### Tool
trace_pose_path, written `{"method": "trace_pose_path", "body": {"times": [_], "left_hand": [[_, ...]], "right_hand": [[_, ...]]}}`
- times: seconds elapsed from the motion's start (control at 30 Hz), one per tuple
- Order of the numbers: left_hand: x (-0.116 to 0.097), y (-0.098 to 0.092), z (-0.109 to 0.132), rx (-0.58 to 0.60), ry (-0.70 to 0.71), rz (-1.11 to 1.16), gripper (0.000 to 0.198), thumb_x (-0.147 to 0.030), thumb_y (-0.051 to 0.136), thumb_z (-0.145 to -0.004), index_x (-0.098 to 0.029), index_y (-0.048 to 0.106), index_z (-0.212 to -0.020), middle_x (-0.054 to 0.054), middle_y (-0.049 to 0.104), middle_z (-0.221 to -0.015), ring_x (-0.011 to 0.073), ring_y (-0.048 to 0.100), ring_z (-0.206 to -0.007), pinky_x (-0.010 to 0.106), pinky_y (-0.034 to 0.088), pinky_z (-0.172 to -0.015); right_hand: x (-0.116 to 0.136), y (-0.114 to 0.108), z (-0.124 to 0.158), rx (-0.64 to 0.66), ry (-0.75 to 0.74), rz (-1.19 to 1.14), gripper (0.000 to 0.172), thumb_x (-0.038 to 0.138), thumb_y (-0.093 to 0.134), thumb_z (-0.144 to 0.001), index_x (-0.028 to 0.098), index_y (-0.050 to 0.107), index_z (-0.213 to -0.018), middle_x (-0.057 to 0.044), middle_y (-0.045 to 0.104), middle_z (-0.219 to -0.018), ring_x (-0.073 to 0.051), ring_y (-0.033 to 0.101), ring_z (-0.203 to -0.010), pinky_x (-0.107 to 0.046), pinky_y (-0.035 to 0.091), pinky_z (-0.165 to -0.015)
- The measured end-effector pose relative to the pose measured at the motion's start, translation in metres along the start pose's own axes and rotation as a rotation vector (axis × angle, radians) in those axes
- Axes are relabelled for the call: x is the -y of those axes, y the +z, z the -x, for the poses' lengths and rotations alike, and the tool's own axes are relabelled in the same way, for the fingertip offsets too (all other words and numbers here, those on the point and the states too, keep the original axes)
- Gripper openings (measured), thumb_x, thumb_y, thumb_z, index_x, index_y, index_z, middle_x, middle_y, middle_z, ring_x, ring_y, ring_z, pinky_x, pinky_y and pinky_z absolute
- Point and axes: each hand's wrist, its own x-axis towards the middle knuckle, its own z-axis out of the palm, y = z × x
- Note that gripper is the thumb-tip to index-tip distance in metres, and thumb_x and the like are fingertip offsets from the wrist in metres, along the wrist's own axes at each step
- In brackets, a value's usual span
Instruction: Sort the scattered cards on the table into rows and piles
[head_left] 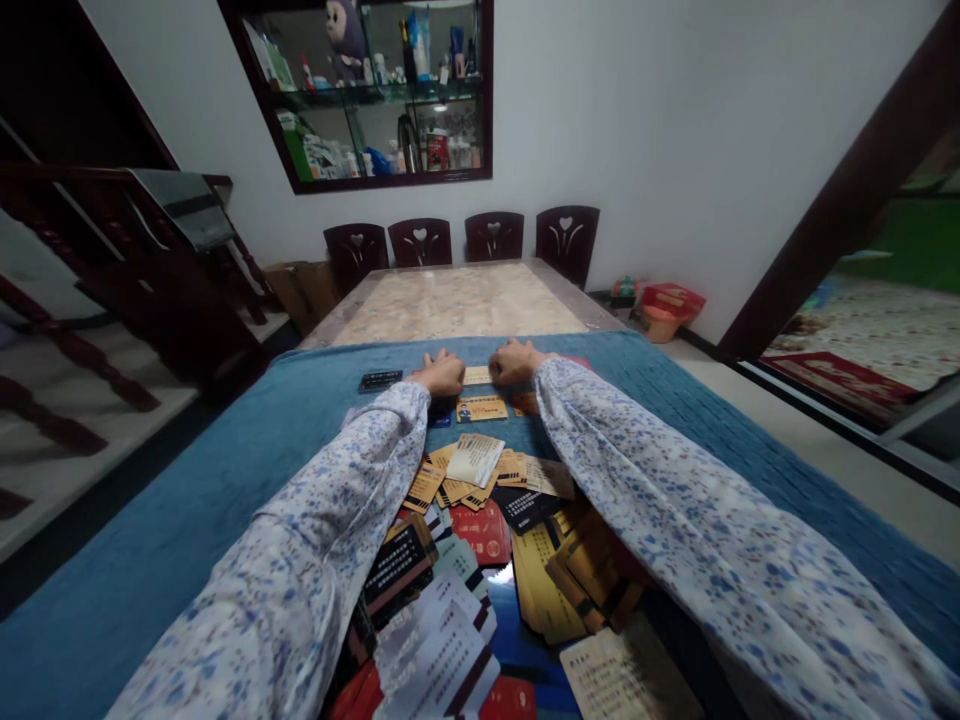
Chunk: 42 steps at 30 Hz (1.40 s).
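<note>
Both my arms, in floral sleeves, stretch forward over a blue cloth (187,500). My left hand (441,375) and my right hand (516,361) rest side by side at the far end, fingers curled down at the edges of a pale card (477,375) that lies between them. A yellow card (481,408) sits just behind them. Between my arms lies a spread of several cards (480,520) in gold, red, black and white. A dark card (379,380) lies to the left of my left hand.
Beyond the cloth the marble-patterned table top (457,300) continues to several dark wooden chairs (495,235) against the wall. A glass-shelved wall cabinet (375,90) hangs above. A wooden stair rail (112,260) stands on the left; a red basket (671,305) sits on the floor on the right.
</note>
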Motion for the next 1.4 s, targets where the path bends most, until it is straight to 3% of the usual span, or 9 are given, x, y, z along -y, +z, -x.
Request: {"method": "trace_pose_path", "body": {"times": [0.47, 0.83, 1.07, 1.4], "left_hand": [[-0.01, -0.007, 0.009, 0.034, 0.033, -0.136, 0.038, -0.016, 0.053, -0.082, -0.014, 0.07, -0.115, 0.021, 0.064, -0.128, 0.038, 0.045, -0.131, 0.065, 0.035, -0.11], [-0.013, -0.009, 0.014, 0.006, 0.054, -0.174, 0.034, -0.012, 0.054, -0.082, -0.014, 0.069, -0.113, 0.021, 0.063, -0.131, 0.0371, 0.044, -0.132, 0.064, 0.034, -0.11], [-0.014, -0.011, 0.021, -0.024, 0.106, -0.149, 0.04, -0.011, 0.058, -0.079, -0.012, 0.066, -0.117, 0.023, 0.06, -0.135, 0.0395, 0.044, -0.133, 0.067, 0.03, -0.112], [-0.011, -0.025, 0.054, -0.105, 0.109, -0.154, 0.032, -0.015, 0.052, -0.088, -0.013, 0.066, -0.117, 0.024, 0.058, -0.137, 0.0387, 0.043, -0.133, 0.062, 0.031, -0.111]], "right_hand": [[0.005, 0.0, -0.003, 0.026, -0.001, 0.047, 0.04, 0.022, 0.055, -0.083, 0.019, 0.079, -0.115, -0.016, 0.07, -0.132, -0.038, 0.051, -0.13, -0.056, 0.043, -0.106], [0.003, -0.002, 0.003, -0.03, -0.035, 0.097, 0.037, 0.027, 0.058, -0.082, 0.016, 0.079, -0.111, -0.019, 0.072, -0.125, -0.039, 0.055, -0.125, -0.048, 0.049, -0.095], [-0.001, -0.007, 0.014, -0.05, -0.048, 0.161, 0.042, 0.03, 0.058, -0.087, 0.017, 0.075, -0.123, -0.019, 0.069, -0.132, -0.039, 0.053, -0.129, -0.049, 0.046, -0.096], [0.001, -0.014, 0.044, -0.147, -0.067, 0.082, 0.043, 0.029, 0.06, -0.088, 0.022, 0.074, -0.128, -0.015, 0.07, -0.134, -0.036, 0.051, -0.126, -0.046, 0.041, -0.096]]}}
